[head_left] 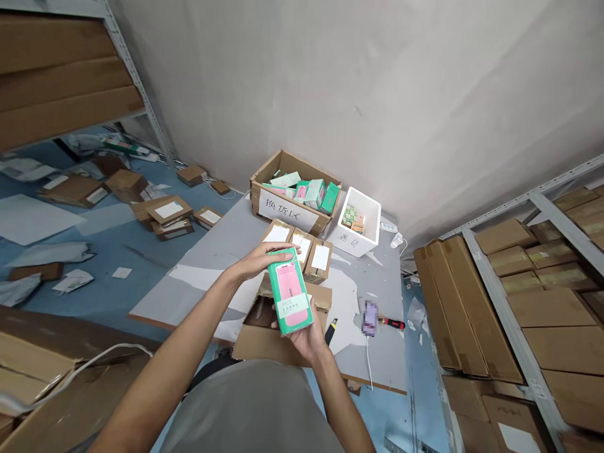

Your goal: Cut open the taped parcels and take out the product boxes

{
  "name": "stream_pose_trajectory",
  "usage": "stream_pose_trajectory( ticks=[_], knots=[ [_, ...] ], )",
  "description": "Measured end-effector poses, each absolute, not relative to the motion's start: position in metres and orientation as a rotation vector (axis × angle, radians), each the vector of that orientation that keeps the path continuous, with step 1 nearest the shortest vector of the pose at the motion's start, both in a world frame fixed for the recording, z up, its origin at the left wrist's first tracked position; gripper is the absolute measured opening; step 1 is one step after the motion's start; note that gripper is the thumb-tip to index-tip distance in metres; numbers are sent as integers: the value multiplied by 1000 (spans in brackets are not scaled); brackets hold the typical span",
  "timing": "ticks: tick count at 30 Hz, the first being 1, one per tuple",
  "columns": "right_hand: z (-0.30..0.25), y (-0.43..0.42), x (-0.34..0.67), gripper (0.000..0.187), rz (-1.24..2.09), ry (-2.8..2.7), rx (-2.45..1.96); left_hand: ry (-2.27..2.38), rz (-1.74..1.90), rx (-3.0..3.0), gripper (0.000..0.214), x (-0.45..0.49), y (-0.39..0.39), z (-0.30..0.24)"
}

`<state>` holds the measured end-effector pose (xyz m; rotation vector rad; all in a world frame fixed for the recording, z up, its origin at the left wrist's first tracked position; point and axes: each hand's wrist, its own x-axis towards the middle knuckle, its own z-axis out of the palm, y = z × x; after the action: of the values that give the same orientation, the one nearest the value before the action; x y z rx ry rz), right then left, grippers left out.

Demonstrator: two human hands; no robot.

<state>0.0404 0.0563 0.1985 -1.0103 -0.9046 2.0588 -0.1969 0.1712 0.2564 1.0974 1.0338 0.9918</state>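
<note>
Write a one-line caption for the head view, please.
Left hand at the top and right hand at the bottom hold a green-and-pink box over an open cardboard carton.

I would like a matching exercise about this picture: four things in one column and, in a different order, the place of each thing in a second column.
Things
1. green and pink box
2. white bin
3. big labelled carton
4. phone

Places
a. on the grey board, with a white cable running from it
b. held between the left hand and the right hand
c. near the wall, just right of the big labelled carton
d. near the wall, with small green boxes inside

Pairs: 1-b, 2-c, 3-d, 4-a
</note>
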Motion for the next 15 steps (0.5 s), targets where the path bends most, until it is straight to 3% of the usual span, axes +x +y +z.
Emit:
stream_pose_trajectory(
  ticks=[8, 10, 13, 15],
  knots=[
    [196, 49, 72, 140, 1143, -1520, -1501, 1212, 1066, 787, 96, -194, 192, 220],
    [190, 47, 73, 127, 1017, -1633, -1598, 1235, 1063, 767, 93, -192, 194, 215],
    [175, 42, 69, 87, 884, -1788, -1613, 1279, 1063, 837, 87, -188, 195, 213],
    [165, 38, 64, 71, 693, -1899, -1584, 1312, 1035, 930, 87, -186, 195, 215]
  ],
)
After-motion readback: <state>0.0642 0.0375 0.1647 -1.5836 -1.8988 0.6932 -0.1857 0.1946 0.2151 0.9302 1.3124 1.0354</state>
